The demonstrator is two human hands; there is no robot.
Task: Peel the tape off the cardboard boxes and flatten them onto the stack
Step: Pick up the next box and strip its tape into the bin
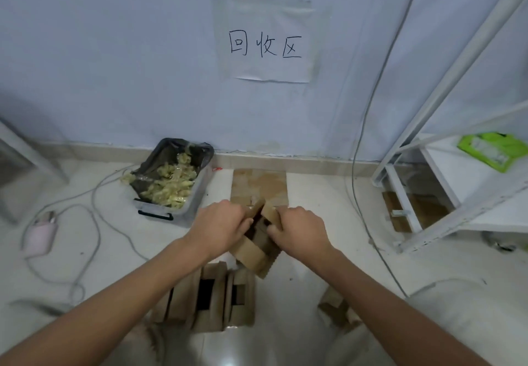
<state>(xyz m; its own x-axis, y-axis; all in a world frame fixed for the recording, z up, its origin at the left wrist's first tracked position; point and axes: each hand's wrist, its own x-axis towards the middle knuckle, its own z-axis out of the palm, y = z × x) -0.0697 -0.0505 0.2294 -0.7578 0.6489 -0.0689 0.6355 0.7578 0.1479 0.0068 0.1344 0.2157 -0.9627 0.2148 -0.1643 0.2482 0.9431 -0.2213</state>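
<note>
Both hands grip one small box (253,247) held above the floor: left hand (221,224) and right hand (300,230) each clamped on a top flap.

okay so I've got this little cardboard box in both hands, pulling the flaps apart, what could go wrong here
1. Both the left hand and right hand grip the small box in mid-air, so a flap could tear unevenly or the box could slip.
2. The flattened stack lies by the wall, beyond the hands, so a tossed piece might miss it.
3. The open boxes on the floor below could catch a dropped piece.
</note>
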